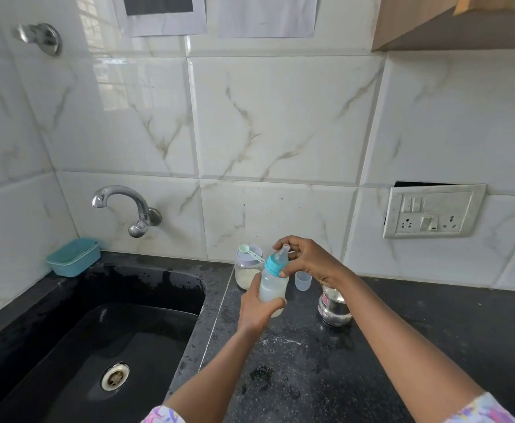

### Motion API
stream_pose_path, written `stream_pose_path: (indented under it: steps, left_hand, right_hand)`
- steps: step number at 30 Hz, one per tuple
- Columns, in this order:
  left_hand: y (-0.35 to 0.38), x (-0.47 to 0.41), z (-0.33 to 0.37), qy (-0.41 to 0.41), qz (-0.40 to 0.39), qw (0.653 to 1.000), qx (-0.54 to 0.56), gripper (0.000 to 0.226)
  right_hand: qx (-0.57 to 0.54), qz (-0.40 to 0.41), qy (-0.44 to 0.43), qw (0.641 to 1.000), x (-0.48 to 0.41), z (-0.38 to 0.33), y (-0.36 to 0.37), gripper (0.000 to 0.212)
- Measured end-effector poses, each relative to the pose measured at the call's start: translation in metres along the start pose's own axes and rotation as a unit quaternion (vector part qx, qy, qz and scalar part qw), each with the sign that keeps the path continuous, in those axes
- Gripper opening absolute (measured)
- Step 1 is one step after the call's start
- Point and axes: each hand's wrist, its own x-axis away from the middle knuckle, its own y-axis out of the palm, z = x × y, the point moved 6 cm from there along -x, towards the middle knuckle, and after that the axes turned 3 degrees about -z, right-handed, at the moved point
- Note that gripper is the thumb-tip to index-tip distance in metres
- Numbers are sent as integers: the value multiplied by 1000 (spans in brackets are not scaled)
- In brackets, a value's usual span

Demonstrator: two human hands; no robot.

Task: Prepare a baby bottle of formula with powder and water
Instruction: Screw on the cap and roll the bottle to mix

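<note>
A clear plastic baby bottle (273, 285) with a teal collar and a clear teat holds cloudy white liquid and tilts slightly right above the black speckled stone counter (311, 377). The left hand (254, 309) grips its lower body. The right hand (308, 259) curls over the top, thumb on the collar. Just behind on the left stands a clear powder jar (245, 274) with a pale lilac lid, and a mint-green scoop (250, 252) lies on that lid. A small clear cup (303, 280) sits right of the bottle, and a shiny steel pot (334, 306) stands under the right wrist. A black sink (97, 331) lies to the left.
</note>
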Motion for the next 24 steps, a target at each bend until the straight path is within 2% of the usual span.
stream_pose_path:
  steps: [6,12,16,19,21,23,24]
  left_hand:
    - [4,0,16,4,-4,999,34,46]
    - [9,1,23,15,-26,999,24,42]
    - [10,-1,28,14,-14,1000,20,39]
    - [11,-3,32,12,-3,1000,10,40]
    - [12,-3,36,19,-6,1000,15,40]
    - [13,-5,42,21,-13,999,23,40]
    - [13,-6,44,18,-14,999,35,38]
  right_hand:
    - [37,-46,19,998,-2,-10,-4,39]
    - [85,-86,22,992,2,-18,-11,33]
    - [128,-29,22,991,2,-18,-20,26]
    - [198,61,22,978,3,-21,-24,48]
    - [244,103,3,964,4,-26,-26,53]
    - [221,106,3,969,4,-26,-28,49]
    - [154,85,7,984,3,-23,-27,43]
